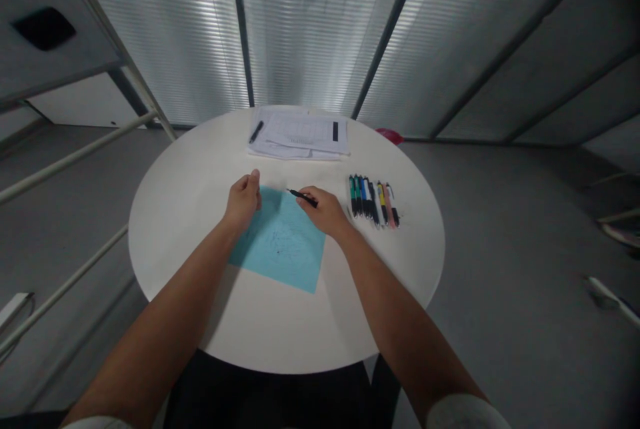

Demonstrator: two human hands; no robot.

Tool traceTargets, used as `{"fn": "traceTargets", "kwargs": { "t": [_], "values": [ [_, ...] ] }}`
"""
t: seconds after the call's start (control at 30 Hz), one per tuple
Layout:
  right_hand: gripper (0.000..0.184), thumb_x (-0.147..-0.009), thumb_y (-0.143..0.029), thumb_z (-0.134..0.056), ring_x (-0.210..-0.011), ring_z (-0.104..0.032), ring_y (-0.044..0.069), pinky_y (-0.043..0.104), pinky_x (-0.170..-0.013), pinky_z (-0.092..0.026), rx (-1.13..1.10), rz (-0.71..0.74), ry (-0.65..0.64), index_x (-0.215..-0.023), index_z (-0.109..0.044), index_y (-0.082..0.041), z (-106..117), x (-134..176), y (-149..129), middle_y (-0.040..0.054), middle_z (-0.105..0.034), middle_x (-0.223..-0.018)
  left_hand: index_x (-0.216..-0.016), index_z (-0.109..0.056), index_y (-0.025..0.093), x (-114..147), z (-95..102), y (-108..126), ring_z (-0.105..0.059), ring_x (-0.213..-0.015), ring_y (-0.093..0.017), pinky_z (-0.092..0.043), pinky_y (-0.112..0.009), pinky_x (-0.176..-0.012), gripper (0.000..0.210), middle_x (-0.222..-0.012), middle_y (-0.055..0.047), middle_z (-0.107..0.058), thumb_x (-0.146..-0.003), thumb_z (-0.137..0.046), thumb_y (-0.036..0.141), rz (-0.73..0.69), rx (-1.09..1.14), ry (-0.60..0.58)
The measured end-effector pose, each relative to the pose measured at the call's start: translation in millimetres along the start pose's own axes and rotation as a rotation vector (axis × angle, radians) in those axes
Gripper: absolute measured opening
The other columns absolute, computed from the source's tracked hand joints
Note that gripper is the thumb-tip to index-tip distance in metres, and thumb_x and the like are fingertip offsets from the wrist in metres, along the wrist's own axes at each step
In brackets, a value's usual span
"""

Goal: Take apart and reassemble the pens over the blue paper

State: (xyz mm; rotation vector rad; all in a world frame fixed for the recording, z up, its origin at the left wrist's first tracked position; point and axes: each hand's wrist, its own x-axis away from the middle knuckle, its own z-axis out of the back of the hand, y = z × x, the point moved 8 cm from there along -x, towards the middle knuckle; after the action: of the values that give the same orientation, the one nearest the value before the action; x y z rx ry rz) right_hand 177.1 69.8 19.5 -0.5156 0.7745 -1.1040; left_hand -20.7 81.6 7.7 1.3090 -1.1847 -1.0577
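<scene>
A black pen is held in my right hand, its tip pointing up and left over the far edge of a blue sheet of paper. My left hand is closed at the sheet's far left corner, thumb uppermost; whatever its fingers may hold is hidden. Pen scribbles mark the middle of the sheet. Right of my right hand, several pens with green, blue, white, yellow and pink barrels lie side by side in a row.
Beneath everything is a round white table. At its far side lies a stack of printed papers with a dark pen on top. Something red shows behind the table edge. A pale metal rail runs along the left.
</scene>
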Motion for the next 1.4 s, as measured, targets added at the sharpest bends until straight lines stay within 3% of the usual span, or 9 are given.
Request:
{"fn": "traceTargets", "kwargs": {
  "t": [0.3, 0.53, 0.7, 0.83, 1.0, 1.13, 1.27, 1.4],
  "values": [
    [0.020, -0.088, -0.035, -0.057, -0.086, -0.066, 0.018, 0.030, -0.078, -0.048, -0.001, 0.015, -0.005, -0.102, -0.067, -0.024, -1.5, 0.9, -3.6, 0.0028, -0.072, -0.094, -0.067, -0.041, 0.021, -1.7, 3.1, -3.8, -0.025, -0.041, -0.005, -0.016, -0.023, -0.040, 0.041, -0.057, 0.006, -0.034, -0.083, -0.059, 0.054, 0.088, 0.209, 0.018],
    [0.020, -0.088, -0.035, -0.057, -0.088, -0.066, 0.017, 0.030, -0.079, -0.048, -0.006, -0.001, -0.020, -0.103, -0.067, -0.025, -3.6, 0.9, -2.6, 0.0023, -0.073, -0.096, -0.068, -0.040, 0.021, -0.1, -0.7, -3.7, -0.025, -0.041, -0.006, -0.018, -0.022, -0.040, 0.042, -0.053, 0.009, -0.025, -0.082, -0.061, 0.055, 0.097, 0.184, -0.028],
    [0.020, -0.088, -0.034, -0.057, -0.088, -0.066, 0.018, 0.031, -0.080, -0.048, -0.005, 0.001, -0.012, -0.103, -0.067, -0.025, -1.8, 1.3, -2.1, 0.0022, -0.073, -0.096, -0.075, -0.051, 0.019, 0.5, -1.3, -1.2, -0.028, -0.043, -0.005, -0.019, -0.020, -0.039, 0.037, -0.058, 0.007, -0.035, -0.074, -0.071, 0.050, 0.084, 0.216, -0.025],
    [0.019, -0.088, -0.034, -0.058, -0.088, -0.066, 0.018, 0.031, -0.080, -0.048, 0.004, -0.007, 0.001, -0.102, -0.067, -0.025, 0.3, 1.7, -0.8, 0.0025, -0.072, -0.096, -0.087, -0.064, 0.015, 0.7, -1.2, -3.9, -0.035, -0.046, -0.004, -0.020, -0.020, -0.039, 0.029, -0.070, 0.002, -0.050, -0.070, -0.073, 0.036, 0.124, 0.246, -0.029],
    [0.020, -0.088, -0.036, -0.057, -0.087, -0.066, 0.018, 0.031, -0.081, -0.049, 0.002, -0.006, 0.012, -0.102, -0.066, -0.024, 3.0, 2.1, -1.2, 0.0023, -0.072, -0.096, -0.098, -0.069, 0.014, 4.6, -9.7, -1.1, -0.043, -0.051, -0.004, -0.025, -0.020, -0.041, 0.035, -0.084, -0.004, -0.060, -0.069, -0.074, 0.033, 0.115, 0.202, -0.094],
    [0.020, -0.088, -0.035, -0.056, -0.087, -0.066, 0.018, 0.031, -0.081, -0.048, -0.016, 0.016, 0.026, -0.101, -0.066, -0.024, 5.6, 2.8, -3.6, 0.0021, -0.072, -0.095, -0.098, -0.071, 0.014, 9.1, -17.6, -0.1, -0.042, -0.051, -0.005, -0.026, -0.020, -0.042, 0.038, -0.076, -0.003, -0.059, -0.069, -0.076, 0.038, 0.109, 0.182, -0.147],
    [0.020, -0.088, -0.035, -0.056, -0.086, -0.066, 0.017, 0.029, -0.079, -0.048, -0.041, 0.022, 0.026, -0.103, -0.066, -0.024, 5.4, 3.5, -4.5, 0.0018, -0.071, -0.095, -0.101, -0.073, 0.013, 10.1, -19.2, -3.2, -0.041, -0.050, -0.007, -0.027, -0.021, -0.043, 0.040, -0.059, 0.002, -0.048, -0.069, -0.078, 0.037, 0.112, 0.158, -0.166],
    [0.021, -0.089, -0.035, -0.056, -0.086, -0.065, 0.016, 0.029, -0.079, -0.048, -0.042, 0.027, 0.012, -0.103, -0.066, -0.024, 3.7, 3.2, -5.5, 0.0017, -0.071, -0.095, -0.102, -0.074, 0.013, 9.8, -23.2, -7.9, -0.043, -0.051, -0.007, -0.028, -0.021, -0.044, 0.040, -0.062, 0.000, -0.054, -0.068, -0.079, 0.035, 0.131, 0.142, -0.214]
  ]
}}
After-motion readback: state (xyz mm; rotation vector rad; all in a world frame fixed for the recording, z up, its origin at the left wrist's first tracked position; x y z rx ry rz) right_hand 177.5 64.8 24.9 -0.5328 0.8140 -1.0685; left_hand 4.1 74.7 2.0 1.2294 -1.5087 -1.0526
